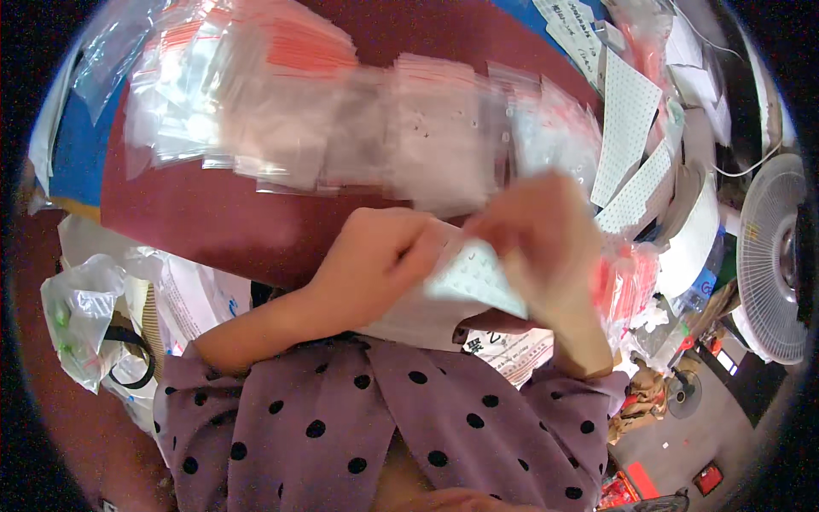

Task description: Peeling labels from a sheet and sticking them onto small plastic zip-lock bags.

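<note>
My left hand (380, 256) is closed on the left edge of a white sheet (478, 277) dotted with rows of small marks, like a sticker sheet. My right hand (546, 243) is at the sheet's upper right, blurred by motion. Its fingers are curled in, and whatever they pinch is too smeared to make out. Below my left hand a paler, plain white piece (409, 316) hangs over my lap. Just beyond both hands, overlapping clear zip bags (439, 141) with red top edges lie in a row, and small dark marks show on some.
The bags lie on a dark red tabletop (188, 205). More dotted white sheets (627, 119) lie at the right, near a roll of white strip (689, 235) and a white fan (772, 256). Bundled red-edged bags (627, 282) sit beside my right forearm. Plastic bags (81, 316) crowd the left.
</note>
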`<action>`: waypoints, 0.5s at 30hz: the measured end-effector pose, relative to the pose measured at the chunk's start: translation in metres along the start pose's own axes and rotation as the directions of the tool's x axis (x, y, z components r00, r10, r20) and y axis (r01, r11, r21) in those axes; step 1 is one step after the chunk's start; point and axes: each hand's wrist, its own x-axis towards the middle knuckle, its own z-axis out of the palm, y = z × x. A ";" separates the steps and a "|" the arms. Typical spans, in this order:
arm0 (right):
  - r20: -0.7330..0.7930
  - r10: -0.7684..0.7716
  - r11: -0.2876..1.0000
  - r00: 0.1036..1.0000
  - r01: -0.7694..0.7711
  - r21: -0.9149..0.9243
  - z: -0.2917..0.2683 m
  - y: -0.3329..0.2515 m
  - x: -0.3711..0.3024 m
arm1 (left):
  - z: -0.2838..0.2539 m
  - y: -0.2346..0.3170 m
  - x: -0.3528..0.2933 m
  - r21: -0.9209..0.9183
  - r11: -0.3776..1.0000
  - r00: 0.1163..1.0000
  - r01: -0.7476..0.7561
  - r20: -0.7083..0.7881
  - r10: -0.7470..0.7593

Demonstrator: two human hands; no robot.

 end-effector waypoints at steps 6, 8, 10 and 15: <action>-0.038 0.240 0.963 0.970 -0.233 0.137 0.028 0.059 0.042 | 0.018 -0.006 0.028 0.907 0.249 0.859 -0.339 0.191 0.475; -0.072 0.168 0.983 0.983 -0.173 -0.055 0.027 0.067 0.045 | 0.018 -0.015 0.034 0.910 0.230 0.862 -0.344 0.209 0.462; -0.269 0.135 0.832 0.954 -0.257 -0.492 0.016 0.063 0.048 | 0.017 -0.018 0.036 0.913 0.210 0.864 -0.349 0.226 0.450; -0.017 0.071 0.997 0.997 -0.071 -0.012 0.021 0.079 0.048 | 0.018 -0.018 0.035 0.925 0.163 0.862 -0.342 0.240 0.446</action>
